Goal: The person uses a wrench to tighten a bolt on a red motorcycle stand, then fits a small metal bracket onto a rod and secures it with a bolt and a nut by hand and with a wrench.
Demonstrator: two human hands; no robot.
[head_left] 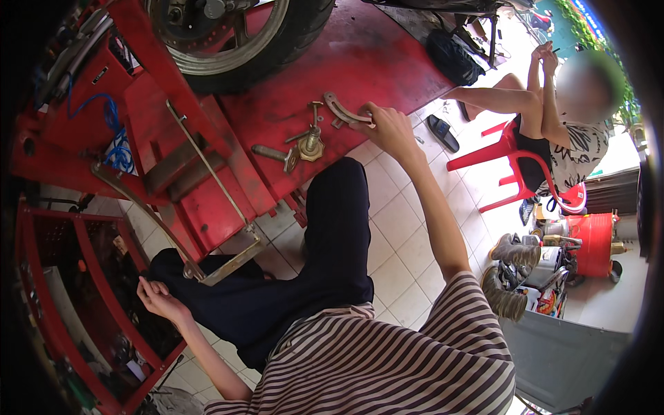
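Note:
My right hand (391, 133) reaches over the front edge of the red lift platform (245, 117). Its fingers and thumb pinch one end of a curved, slotted metal piece (339, 107), whose other end points away from me. Just left of it lie several metal parts: a brass-coloured fitting (311, 144), a small bolt-like piece (316, 111) and a cylindrical rod with a flat end (273, 153). My left hand (160, 299) hangs by my left knee, next to a red tool cart. Its fingers are loosely bent and apart, with nothing seen in them.
A motorcycle wheel (235, 48) stands on the platform at the back. Bent metal levers (207, 166) jut toward my knee. The red tool cart (83, 270) is at left. At right, a person sits on a red plastic chair (508, 162), near boots (515, 252) and a red bucket (591, 242).

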